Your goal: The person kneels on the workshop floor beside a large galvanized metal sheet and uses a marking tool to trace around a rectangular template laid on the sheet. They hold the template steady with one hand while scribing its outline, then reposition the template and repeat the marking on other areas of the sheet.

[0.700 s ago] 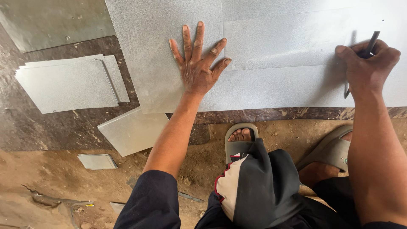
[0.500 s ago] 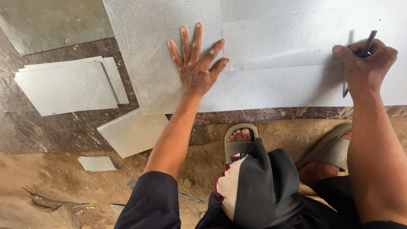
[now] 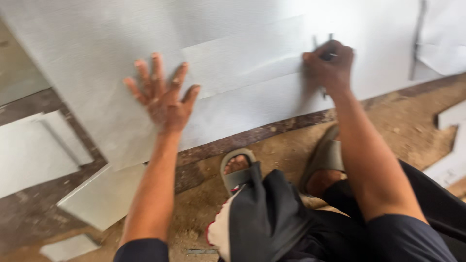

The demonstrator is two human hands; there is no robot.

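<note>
On the large pale grey sheet (image 3: 233,58), a flat panel with a fine dull grain that fills the upper part of the view, both hands are at work. A narrower strip of the same grey material (image 3: 242,60) lies across the sheet, its lower edge running as a faint slanted line between the two hands. The left hand (image 3: 162,99) lies palm down on the sheet near its lower left corner, fingers spread wide apart and pressed flat. The right hand (image 3: 330,65) sits further along the sheet, fingers closed together around a thin dark pen-like tool (image 3: 326,53), whose tip I cannot make out against the surface.

Below the sheet's near edge runs a band of dark brown stone floor (image 3: 252,136), then sandy dirt ground (image 3: 291,155), which gives open room in front of the sheet. Left of the sheet lie smaller pale cut panels (image 3: 43,155), some stacked, and one slanted grey offcut (image 3: 104,194) sits just under the sheet's lower left corner. Two feet in grey slide sandals (image 3: 235,170) rest on the dirt just below the sheet, behind a black cloth with a white edge (image 3: 262,218).

Motion blurs everything, most of all the right hand and the tool. Top and right edges of the sheet are cut off by the frame, and another pale piece (image 3: 454,145) at the far right shows only partly.
</note>
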